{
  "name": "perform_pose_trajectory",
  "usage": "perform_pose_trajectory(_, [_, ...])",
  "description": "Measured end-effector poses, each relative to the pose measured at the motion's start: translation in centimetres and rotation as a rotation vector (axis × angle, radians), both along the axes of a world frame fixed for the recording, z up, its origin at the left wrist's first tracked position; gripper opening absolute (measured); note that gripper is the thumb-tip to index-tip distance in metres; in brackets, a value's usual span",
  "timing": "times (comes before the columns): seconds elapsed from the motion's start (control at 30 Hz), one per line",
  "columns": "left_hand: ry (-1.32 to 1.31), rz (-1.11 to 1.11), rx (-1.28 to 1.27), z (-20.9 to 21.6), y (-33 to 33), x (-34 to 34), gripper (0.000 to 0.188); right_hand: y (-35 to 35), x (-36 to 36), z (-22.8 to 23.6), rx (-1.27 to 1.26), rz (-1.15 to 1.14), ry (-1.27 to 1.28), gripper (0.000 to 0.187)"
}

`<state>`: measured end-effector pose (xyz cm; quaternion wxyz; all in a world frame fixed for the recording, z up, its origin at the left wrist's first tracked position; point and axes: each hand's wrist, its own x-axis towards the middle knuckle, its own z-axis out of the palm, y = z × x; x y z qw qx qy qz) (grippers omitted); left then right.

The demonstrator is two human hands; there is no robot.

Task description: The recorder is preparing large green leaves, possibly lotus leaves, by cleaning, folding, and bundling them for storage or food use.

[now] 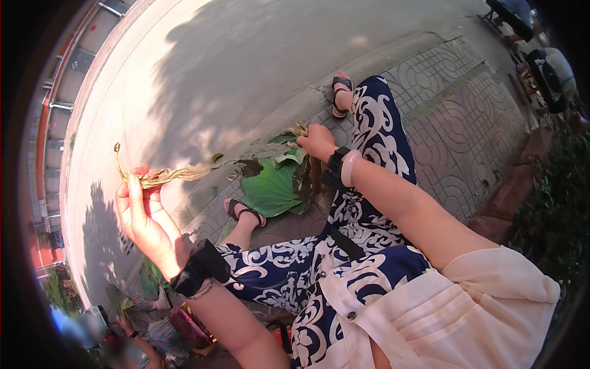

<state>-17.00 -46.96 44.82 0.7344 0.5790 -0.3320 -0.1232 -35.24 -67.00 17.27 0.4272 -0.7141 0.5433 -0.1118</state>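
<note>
My left hand (142, 209) is raised at the left, its thumb and fingers pinching a twisted, dried yellow-brown leaf strip (187, 173). One thin curled end sticks up above the fingertips. My right hand (318, 144) is closed in front of my knees around a bunch of dried leaves (299, 128), whose pale frayed tips poke out past the fingers. Beneath and beside that hand are a large green leaf (273, 187) and crumpled brown leaf pieces (307, 178). Whether the strip runs unbroken to the right hand, I cannot tell.
My sandalled feet (246, 212) stand on patterned paving (455, 117) beside a concrete road (239, 61). At the lower left, another person's arm (142, 344) is near more green leaves (150, 280) and a dark red bag (187, 329). People sit at the upper right; a planted bed borders the right.
</note>
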Motion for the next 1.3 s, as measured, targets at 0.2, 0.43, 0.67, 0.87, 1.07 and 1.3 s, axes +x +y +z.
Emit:
perform_pose_trajectory(0.2, [0.078, 0.029, -0.102, 1.8, 0.8, 1.8, 0.022, -0.2, -1.1, -1.9, -0.022, -0.051, 0.053, 0.034])
perform_pose_trajectory(0.43, [0.052, 0.132, -0.206, 3.1, 1.5, 4.0, 0.019, -1.7, -1.1, -2.0, 0.029, -0.022, 0.106, 0.042])
perform_pose_trajectory(0.67, [0.138, 0.172, -0.35, 4.8, 2.4, 3.6, 0.014, -2.3, -2.3, -5.9, -0.061, -0.031, 0.106, 0.039])
perform_pose_trajectory(0.87, [0.169, 0.102, -0.236, 4.5, 2.5, 1.4, 0.012, -1.3, -1.4, -6.1, -0.192, 0.059, 0.018, 0.044])
perform_pose_trajectory(1.07, [0.306, 0.049, -0.066, -0.1, 1.8, 1.4, 0.015, -1.4, 1.1, -1.7, -0.152, 0.082, -0.33, 0.031])
perform_pose_trajectory(1.3, [0.365, -0.084, 0.044, -4.9, -0.3, -0.5, 0.017, 1.5, 1.9, 8.6, 0.081, 0.193, -0.656, 0.016])
